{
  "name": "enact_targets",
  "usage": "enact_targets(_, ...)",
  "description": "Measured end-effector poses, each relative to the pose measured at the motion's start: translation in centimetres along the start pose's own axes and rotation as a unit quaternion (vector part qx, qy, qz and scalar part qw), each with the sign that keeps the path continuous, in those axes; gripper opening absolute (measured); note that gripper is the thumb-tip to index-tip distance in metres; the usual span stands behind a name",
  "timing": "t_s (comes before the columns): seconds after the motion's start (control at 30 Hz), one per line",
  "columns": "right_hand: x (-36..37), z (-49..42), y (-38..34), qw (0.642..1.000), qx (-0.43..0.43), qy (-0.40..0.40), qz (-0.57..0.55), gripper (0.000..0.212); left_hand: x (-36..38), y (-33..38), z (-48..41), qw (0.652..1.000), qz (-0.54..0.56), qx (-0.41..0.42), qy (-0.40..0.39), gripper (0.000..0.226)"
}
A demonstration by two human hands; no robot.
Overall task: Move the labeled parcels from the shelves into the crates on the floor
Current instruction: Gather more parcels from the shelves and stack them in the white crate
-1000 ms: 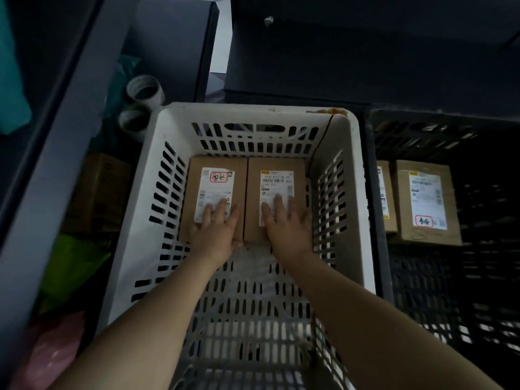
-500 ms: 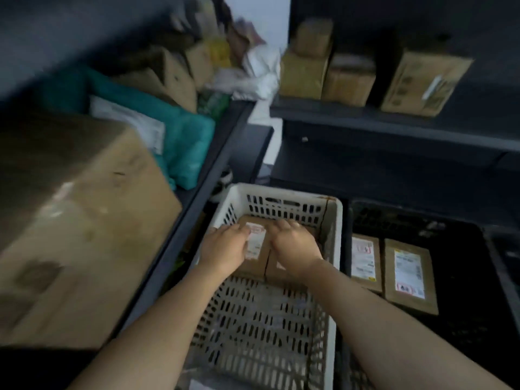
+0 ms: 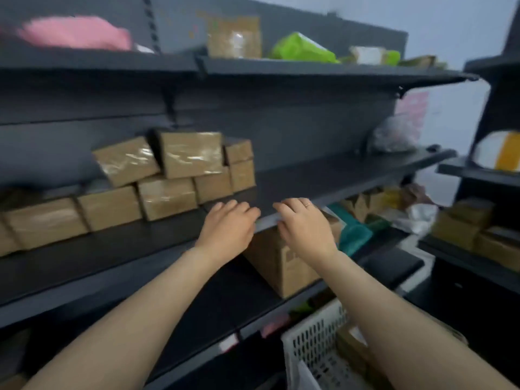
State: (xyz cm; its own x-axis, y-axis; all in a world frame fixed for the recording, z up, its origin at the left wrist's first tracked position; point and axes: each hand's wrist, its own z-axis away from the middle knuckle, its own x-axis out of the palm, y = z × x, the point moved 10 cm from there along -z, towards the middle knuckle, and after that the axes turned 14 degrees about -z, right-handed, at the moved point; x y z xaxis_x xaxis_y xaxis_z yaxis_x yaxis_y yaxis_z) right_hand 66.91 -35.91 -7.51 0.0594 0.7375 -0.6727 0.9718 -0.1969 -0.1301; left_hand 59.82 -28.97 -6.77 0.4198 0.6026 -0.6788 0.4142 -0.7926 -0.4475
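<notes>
Your left hand [image 3: 228,229] and right hand [image 3: 304,232] have loose, empty grips. The white slotted plastic crate [image 3: 312,342] at 5 o'clock holds some; many brown cardboard parcels [image 3: 168,175] wait at 10 o'clock.

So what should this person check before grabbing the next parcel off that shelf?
1. Hands free: left hand and right hand hold nothing. Ok.
2. Parcels to take: brown parcels are stacked on the middle shelf. Ok.
3. Stack steady: the top parcels sit tilted. Not ok.
4. Labels facing out: the picture is blurred and none shows. Cannot tell.
5. Room in the white crate: its inside is mostly hidden. Cannot tell.
</notes>
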Motion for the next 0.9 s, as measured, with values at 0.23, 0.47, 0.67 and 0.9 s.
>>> enact_targets(0.23,0.4,-6.3,-19.3,0.992,-0.108,0.018,-0.058,0.032,-9.9,-17.3,11.8,0.988,-0.087,-0.128,-0.023,0.018)
enact_targets(0.47,3.5,-7.6,-41.4,0.971,-0.192,0.0,-0.143,0.025,-16.7,-32.0,28.2,0.96,-0.178,-0.195,-0.097,0.024)
enact_targets(0.67,6.6,-7.5,-56.4,0.948,-0.246,-0.05,-0.195,0.031,-20.6,-42.5,41.6,0.927,-0.217,-0.265,-0.154,0.028)
enact_targets(0.9,11.4,-10.6,-66.6,0.924,-0.284,-0.101,-0.237,0.037,-22.4,-51.2,50.4,0.904,-0.244,-0.312,-0.161,0.025)
